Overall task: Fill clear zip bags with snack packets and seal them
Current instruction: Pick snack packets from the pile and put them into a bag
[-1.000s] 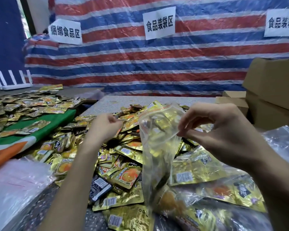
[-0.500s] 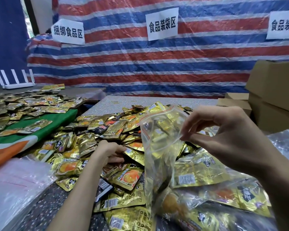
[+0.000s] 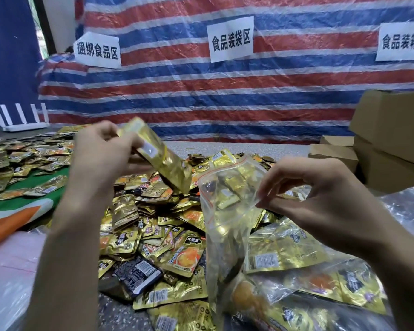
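Striped red-white-blue tarp point(image 3: 225, 91) fills the back, with three white paper signs point(image 3: 231, 39) stuck on it. Below it is a grey speckled desk point(image 3: 225, 146), its centre buried under a loose pile of gold snack packets point(image 3: 167, 235).

Left hand point(image 3: 101, 154), centre left of frame, is raised above the pile and grips a small stack of gold packets point(image 3: 163, 161). The stack is tilted, lower end pointing toward the bag mouth without touching it.

Right hand point(image 3: 320, 194), centre right, pinches the rim of a clear zip bag point(image 3: 227, 211) between thumb and fingertips. The mouth is open and a red zip line runs along its left edge. The bag hangs upright at centre frame with its bottom down among the packets. I see gold packets through it but can't tell whether they are inside or behind.

- Lower right: filled clear bags point(image 3: 308, 283) lying flat.
- Right edge: stacked brown cardboard boxes point(image 3: 392, 130).
- Left: more packets on a green and orange cloth point(image 3: 22, 206).
- Far left: white router point(image 3: 22, 118) with its antennas up.
- Lower left corner: crumpled clear plastic point(image 3: 7, 271).
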Tool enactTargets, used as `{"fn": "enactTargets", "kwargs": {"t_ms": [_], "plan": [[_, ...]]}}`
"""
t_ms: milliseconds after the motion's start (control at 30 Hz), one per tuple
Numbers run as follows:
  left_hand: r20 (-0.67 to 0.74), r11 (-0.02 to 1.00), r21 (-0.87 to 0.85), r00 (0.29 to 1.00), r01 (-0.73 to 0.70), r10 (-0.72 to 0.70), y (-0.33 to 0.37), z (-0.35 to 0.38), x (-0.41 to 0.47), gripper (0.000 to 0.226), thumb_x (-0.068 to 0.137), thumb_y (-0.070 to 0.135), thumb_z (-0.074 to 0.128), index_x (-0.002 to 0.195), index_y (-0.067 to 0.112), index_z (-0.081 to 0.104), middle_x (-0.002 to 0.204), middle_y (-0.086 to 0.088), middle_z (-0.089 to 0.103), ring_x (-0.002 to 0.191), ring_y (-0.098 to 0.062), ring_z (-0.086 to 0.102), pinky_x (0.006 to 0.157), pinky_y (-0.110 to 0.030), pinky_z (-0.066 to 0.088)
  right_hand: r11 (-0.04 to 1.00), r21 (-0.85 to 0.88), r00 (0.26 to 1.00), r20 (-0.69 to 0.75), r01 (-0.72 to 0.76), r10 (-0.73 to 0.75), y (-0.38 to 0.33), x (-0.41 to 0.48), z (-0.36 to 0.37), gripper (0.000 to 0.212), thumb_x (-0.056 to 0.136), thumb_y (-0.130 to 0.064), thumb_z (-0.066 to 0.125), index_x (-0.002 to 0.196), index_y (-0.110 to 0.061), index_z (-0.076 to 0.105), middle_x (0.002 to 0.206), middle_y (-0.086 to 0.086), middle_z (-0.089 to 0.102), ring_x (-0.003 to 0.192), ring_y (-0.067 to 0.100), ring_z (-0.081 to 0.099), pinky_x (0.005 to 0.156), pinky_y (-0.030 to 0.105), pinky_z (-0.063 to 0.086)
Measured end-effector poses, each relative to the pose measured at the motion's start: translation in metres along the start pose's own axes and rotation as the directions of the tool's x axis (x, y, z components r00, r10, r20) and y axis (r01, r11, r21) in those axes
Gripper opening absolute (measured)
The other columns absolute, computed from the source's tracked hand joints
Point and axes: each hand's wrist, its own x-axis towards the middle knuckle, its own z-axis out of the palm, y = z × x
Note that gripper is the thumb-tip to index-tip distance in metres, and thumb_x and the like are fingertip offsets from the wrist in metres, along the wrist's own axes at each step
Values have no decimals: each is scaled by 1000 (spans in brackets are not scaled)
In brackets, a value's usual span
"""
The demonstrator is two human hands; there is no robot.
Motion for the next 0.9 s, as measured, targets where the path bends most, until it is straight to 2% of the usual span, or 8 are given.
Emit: {"fn": "enactTargets", "kwargs": {"t_ms": [133, 233, 400, 500, 633, 733, 800, 900], "plan": [[-3, 940, -216, 963, -263, 268, 40, -7, -30, 32, 86, 9, 67, 62, 32, 68, 71, -1, 74, 70, -28, 75, 59, -37, 62, 1000, 10, 1000, -5, 8, -8, 0, 1, 2, 10, 75, -30, 72, 80, -22, 75, 80, -8, 72, 81, 11, 68, 72, 35, 57], [73, 916, -248, 937, -315, 342, 48, 0, -49, 30, 88, 9, 67, 68, 30, 65, 78, -2, 75, 74, -29, 76, 60, -37, 63, 999, 13, 999, -13, 37, -37, -2, 1, 5, 7, 76, -27, 73, 79, -21, 75, 78, -8, 72, 79, 12, 68, 71, 36, 56], [258, 920, 14, 890, -393, 376, 41, 30, -67, 18, 86, 2, 71, 77, 8, 57, 82, -11, 72, 68, -26, 74, 51, -39, 61, 996, 23, 996, -35, 83, -82, -2, 1, 7, 5, 76, -22, 77, 79, -18, 76, 77, -9, 72, 75, 14, 68, 68, 37, 56], [334, 820, 249, 840, -515, 426, 34, 43, -73, 18, 84, 7, 71, 75, 9, 56, 75, -9, 68, 60, -28, 68, 45, -43, 55, 996, 27, 995, -45, 86, -84, -1, 2, 7, 5, 76, -18, 80, 78, -17, 76, 77, -8, 72, 74, 15, 68, 67, 38, 55], [355, 670, 416, 788, -614, 502, 28, 50, -77, 20, 79, 15, 68, 72, 10, 51, 63, -11, 59, 56, -31, 58, 48, -48, 47, 996, 29, 995, -54, 86, -84, 0, 1, 5, 3, 76, -18, 79, 78, -18, 77, 77, -8, 72, 75, 16, 68, 68, 39, 55], [377, 625, 521, 814, -581, 442, 25, 57, -81, 24, 80, 24, 70, 69, 15, 50, 62, -5, 58, 61, -29, 57, 54, -46, 48, 995, 16, 993, -69, 96, -94, -1, 1, 6, 3, 76, -19, 78, 79, -18, 77, 77, -8, 72, 74, 15, 67, 67, 40, 55], [428, 611, 578, 838, -542, 338, 22, 59, -81, 32, 84, 44, 68, 68, 19, 57, 62, 1, 60, 63, -23, 58, 58, -39, 48, 994, 7, 991, -84, 106, -105, -2, 1, 6, 3, 76, -18, 78, 79, -17, 76, 76, -7, 72, 73, 16, 67, 67, 39, 55], [567, 632, 574, 810, -520, 152, 25, 49, -75, 64, 79, 77, 42, 68, 21, 69, 61, 8, 66, 59, -9, 61, 60, -32, 51, 994, -38, 989, -107, 100, -104, -2, 1, 7, 5, 77, -16, 80, 78, -17, 75, 75, -6, 71, 71, 15, 65, 65, 39, 53]]}}
